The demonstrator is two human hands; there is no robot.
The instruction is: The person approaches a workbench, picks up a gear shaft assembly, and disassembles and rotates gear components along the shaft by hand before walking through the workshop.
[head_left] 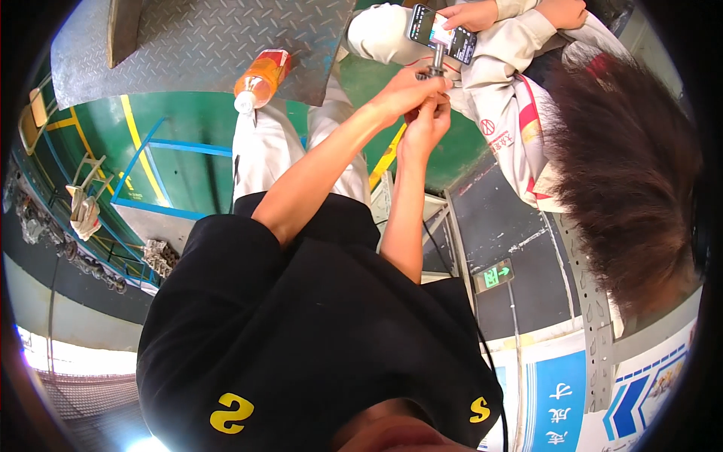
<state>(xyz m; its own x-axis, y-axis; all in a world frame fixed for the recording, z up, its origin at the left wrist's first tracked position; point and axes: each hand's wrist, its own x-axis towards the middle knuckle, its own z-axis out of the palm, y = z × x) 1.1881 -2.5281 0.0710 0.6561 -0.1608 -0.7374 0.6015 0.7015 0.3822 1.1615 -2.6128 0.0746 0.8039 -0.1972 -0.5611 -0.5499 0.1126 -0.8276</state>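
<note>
My left hand [403, 92] is closed round a slim grey metal part with a rod-like end and a dark round collar [437, 62]. The rod stands up past my fingers, and its lower part is hidden in my grip. Just below, touching or nearly touching it, my right hand [426, 129] is closed with fingertips drawn together. Something dark shows between the two hands, but I cannot make out what the right fingers hold. Right behind the rod's tip, a co-worker's hand [473, 13] holds a black phone [461, 51] with a lit screen.
An orange drink bottle with a white cap [262, 79] lies on the edge of a grey tread-plate surface [196, 53]. The co-worker, in a light jacket [501, 113], sits close on my right. Blue-framed stands [188, 147] and metal parts [160, 258] are at left.
</note>
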